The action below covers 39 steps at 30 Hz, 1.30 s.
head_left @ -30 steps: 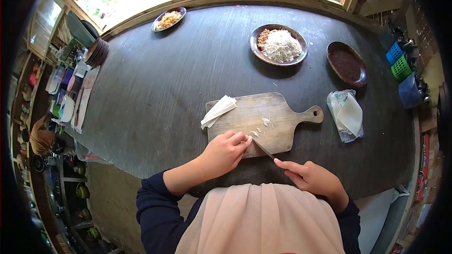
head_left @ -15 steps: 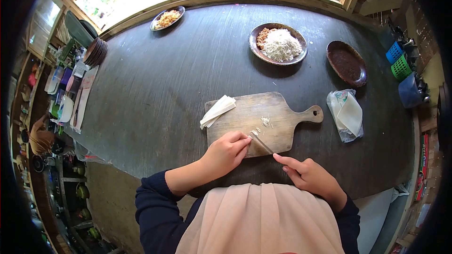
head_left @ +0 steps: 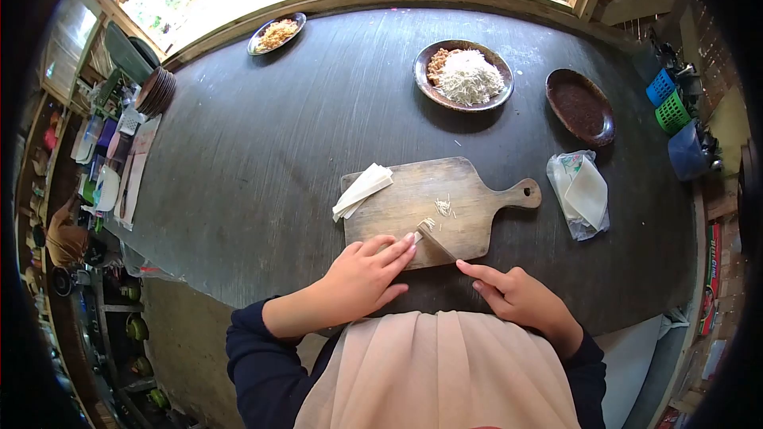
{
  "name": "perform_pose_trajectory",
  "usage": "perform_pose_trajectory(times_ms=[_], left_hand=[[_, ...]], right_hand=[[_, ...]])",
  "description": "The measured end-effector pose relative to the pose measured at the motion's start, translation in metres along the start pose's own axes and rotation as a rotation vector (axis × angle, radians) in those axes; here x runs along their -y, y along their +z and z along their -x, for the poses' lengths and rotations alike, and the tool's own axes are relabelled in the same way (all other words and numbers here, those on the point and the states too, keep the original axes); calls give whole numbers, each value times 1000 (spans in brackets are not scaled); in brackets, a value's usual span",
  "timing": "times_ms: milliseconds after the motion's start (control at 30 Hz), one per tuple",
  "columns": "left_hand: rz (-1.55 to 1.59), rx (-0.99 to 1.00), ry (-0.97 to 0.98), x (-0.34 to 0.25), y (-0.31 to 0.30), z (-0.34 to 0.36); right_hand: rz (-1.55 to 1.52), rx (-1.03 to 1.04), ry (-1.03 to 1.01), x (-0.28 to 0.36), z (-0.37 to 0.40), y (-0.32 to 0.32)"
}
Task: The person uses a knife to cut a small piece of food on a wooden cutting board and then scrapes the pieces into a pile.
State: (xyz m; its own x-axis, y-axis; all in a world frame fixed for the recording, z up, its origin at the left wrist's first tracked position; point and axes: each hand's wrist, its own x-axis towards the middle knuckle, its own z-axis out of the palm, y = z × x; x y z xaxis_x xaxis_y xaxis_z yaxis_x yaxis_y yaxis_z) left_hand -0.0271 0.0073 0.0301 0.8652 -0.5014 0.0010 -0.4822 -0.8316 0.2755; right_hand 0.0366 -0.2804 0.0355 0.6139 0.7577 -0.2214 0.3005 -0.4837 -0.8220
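Observation:
My left hand (head_left: 367, 272) lies over the near edge of a wooden cutting board (head_left: 381, 218). Its fingertips press on a short white strip (head_left: 418, 237), with the thumb apart. In my right hand (head_left: 513, 295) is a knife (head_left: 439, 243), the index finger stretched along it; the handle is hidden in the palm. The blade stands against the end of the strip, close to my left fingertips. Thin white slivers (head_left: 443, 207) lie just beyond the blade. A stack of longer flat white strips (head_left: 363, 190) rests across the board's left edge.
Beyond the board stands a plate (head_left: 424, 95) with white shreds and brown bits. An oval brown dish (head_left: 580, 107) and a plastic packet with white sheets (head_left: 586, 196) are at the right. A smaller plate of food (head_left: 277, 34) sits far left. A person (head_left: 70, 230) is at the left edge.
My left fingers have straightened and spread, and the thumb has moved away from the strip. The knife has turned so more of its blade face shows. The whole view has shifted slightly.

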Motion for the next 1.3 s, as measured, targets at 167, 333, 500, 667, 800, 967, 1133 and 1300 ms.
perform_pose_trajectory(times_ms=[167,333,500,667,800,967,1133,1300], left_hand=[[-78,274,-23,1,-9,6],[-93,220,-33,0,-4,5],[-129,138,-105,-7,7,1],[15,63,-113,-11,12,-4],[79,-23,-67,-6,20,-5],[126,-60,-55,-6,20,-9],[56,-75,-38,-3,20,-13],[37,-95,-18,-1,22,-13]], right_hand=[[-24,-4,18,1,-3,1],[-30,-19,39,1,-3,0],[-41,-26,-8,2,-3,1],[-11,-34,6,3,-2,0],[6,-81,6,3,-2,0],[2,-85,-29,2,-1,1],[45,-34,-20,1,-1,0],[61,-21,-23,0,0,1]])
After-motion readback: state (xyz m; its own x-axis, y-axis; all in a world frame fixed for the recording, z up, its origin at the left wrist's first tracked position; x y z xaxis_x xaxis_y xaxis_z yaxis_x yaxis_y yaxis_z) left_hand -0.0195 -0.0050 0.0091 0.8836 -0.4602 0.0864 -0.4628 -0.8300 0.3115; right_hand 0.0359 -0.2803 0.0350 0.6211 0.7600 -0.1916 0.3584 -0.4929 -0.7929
